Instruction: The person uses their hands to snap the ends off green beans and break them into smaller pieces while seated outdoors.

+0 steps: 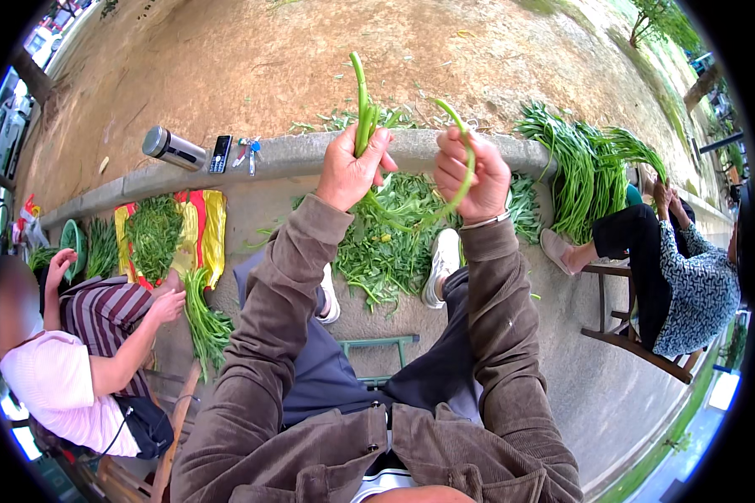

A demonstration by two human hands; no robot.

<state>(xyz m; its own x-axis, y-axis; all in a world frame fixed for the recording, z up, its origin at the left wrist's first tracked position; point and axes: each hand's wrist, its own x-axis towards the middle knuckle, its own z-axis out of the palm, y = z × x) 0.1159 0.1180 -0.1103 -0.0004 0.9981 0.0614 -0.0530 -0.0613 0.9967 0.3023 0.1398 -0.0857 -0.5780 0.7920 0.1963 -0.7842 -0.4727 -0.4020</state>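
My left hand is closed around a few upright green stems of a leafy vegetable, which look like water spinach. To its right, at about the same height, my right hand grips one long curved stem. That stem bends down and back to the left between the hands; where its lower end runs is hard to tell. Beneath both hands a wide heap of loose green leaves and stem pieces covers the pavement between my white shoes.
A stone kerb bears a steel flask, a keypad phone and keys. Seated people handle greens on the left and right. Long-stemmed greens lie over the kerb at right; a yellow-red sack holds cut greens.
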